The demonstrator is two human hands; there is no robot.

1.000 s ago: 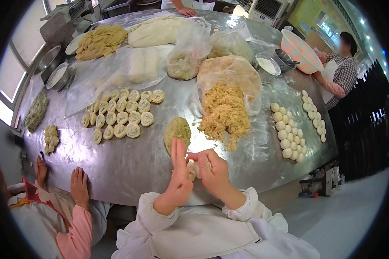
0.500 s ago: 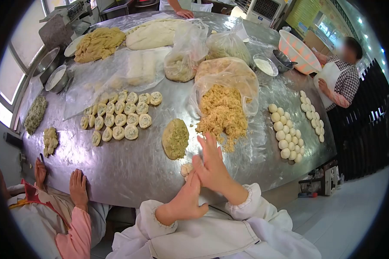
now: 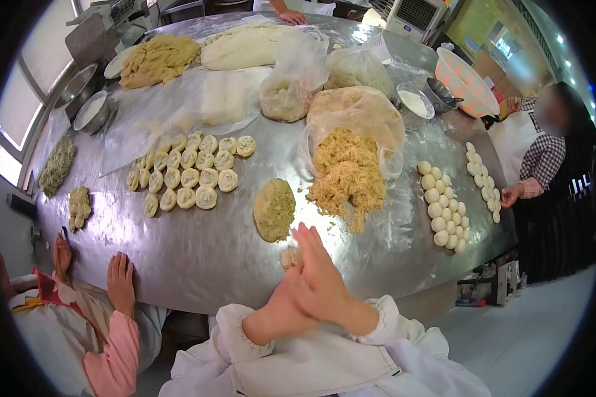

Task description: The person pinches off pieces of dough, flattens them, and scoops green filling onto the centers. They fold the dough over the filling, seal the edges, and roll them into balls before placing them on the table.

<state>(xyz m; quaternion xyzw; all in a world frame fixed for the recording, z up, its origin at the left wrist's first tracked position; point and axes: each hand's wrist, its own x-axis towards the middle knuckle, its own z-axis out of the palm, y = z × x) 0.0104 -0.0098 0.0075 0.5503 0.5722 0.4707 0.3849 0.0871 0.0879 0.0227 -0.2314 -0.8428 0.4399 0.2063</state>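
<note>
My right hand [image 3: 324, 284] lies palm to palm against my left hand [image 3: 281, 314], close to the near edge of the steel table. Its fingers are stretched out straight and point forward. Motion smears my left hand, and its fingers are mostly hidden behind the right one. Whether anything sits between the palms cannot be made out. Small pale dough pieces [image 3: 290, 258] lie on the table just beyond my hands. Farther on is an oval dough mound with a greenish side [image 3: 275, 210]. To its right, a crumbly orange-brown filling [image 3: 347, 173] spills from a clear plastic bag [image 3: 354, 109].
Filled dough rounds [image 3: 205, 178] stand in rows at left; smooth dough balls [image 3: 444, 208] lie at right. Large dough masses [image 3: 159, 61] rest at the back. One person's hand [image 3: 120, 284] rests on the left edge; another person's hand [image 3: 510, 195] touches the right-hand balls.
My hands have come together, palm to palm; the right one has moved down slightly. The person at right has leaned forward and now reaches toward the dough balls.
</note>
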